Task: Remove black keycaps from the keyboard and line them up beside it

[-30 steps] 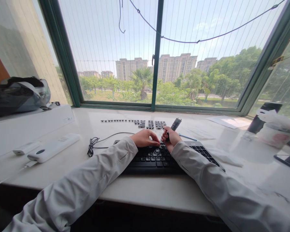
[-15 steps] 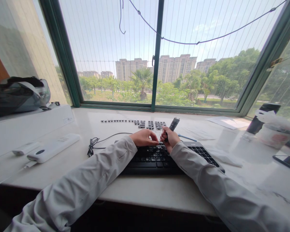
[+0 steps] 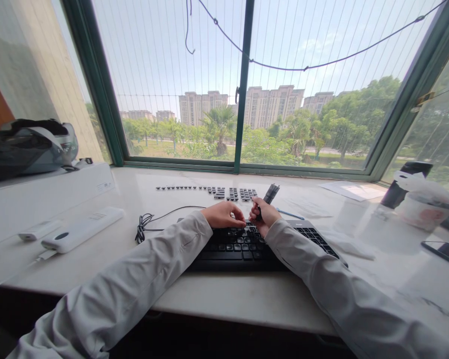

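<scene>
White sill [image 3: 224,304]: loose keycaps [image 3: 224,192] lie beyond keyboard [image 3: 243,247].

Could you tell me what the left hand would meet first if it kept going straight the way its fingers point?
Probably the right hand: the left hand rests on the keyboard with fingers pointing right toward it, close by. Whether they already touch is unclear.
</scene>
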A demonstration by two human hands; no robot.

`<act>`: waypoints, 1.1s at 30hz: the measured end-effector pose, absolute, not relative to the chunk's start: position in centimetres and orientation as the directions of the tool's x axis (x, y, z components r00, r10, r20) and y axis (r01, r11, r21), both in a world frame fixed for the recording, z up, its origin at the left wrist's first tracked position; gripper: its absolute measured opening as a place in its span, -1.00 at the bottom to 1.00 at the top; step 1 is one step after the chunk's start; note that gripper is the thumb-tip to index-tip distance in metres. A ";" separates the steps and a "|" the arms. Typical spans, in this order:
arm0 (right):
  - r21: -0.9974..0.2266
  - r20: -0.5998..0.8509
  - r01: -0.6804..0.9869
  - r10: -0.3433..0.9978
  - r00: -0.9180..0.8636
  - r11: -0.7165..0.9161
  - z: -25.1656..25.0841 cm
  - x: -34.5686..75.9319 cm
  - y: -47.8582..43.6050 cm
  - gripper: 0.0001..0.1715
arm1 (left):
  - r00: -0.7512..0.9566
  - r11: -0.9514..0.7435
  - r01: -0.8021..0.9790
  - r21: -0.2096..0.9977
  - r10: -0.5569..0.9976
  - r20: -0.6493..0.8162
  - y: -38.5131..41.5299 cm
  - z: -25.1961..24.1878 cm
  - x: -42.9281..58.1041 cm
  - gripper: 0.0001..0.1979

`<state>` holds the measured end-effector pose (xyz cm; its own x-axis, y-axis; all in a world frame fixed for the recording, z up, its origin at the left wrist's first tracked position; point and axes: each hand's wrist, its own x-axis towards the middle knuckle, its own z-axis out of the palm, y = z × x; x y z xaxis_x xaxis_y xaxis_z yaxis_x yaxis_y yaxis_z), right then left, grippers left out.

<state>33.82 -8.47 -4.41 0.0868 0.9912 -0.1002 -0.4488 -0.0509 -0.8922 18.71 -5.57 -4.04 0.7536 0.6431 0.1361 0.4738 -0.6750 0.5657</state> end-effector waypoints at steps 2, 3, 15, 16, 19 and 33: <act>-0.895 -0.116 -0.442 0.989 0.088 -0.065 -4.3 33.8 -8.5 -0.66 | 0.752 -0.676 0.475 0.563 0.644 0.139 -5.6 -4.1 18.7 -0.66; -0.896 -0.125 -0.438 0.989 0.083 -0.076 -4.2 33.8 -8.5 -0.66 | 0.751 -0.677 0.476 0.561 0.645 0.141 -5.6 -4.1 18.7 -0.67; -0.939 -0.190 -0.288 0.982 -0.025 -0.189 -2.9 33.6 -8.6 -0.66 | 0.764 -0.677 0.470 0.566 0.633 0.123 -5.6 -4.1 18.8 -0.69; -0.939 -0.178 -0.295 0.984 -0.030 -0.178 -3.0 33.5 -8.6 -0.66 | 0.765 -0.679 0.473 0.561 0.633 0.121 -5.6 -4.0 18.8 -0.69; -0.933 -0.101 -0.347 0.995 -0.010 -0.098 -3.5 33.3 -8.5 -0.64 | 0.759 -0.678 0.487 0.551 0.640 0.116 -5.6 -4.0 18.7 -0.70; -0.942 0.224 -0.233 0.969 0.102 0.242 -5.7 32.7 -7.4 -0.59 | 0.744 -0.659 0.545 0.518 0.665 0.065 -5.9 -3.1 18.4 -0.74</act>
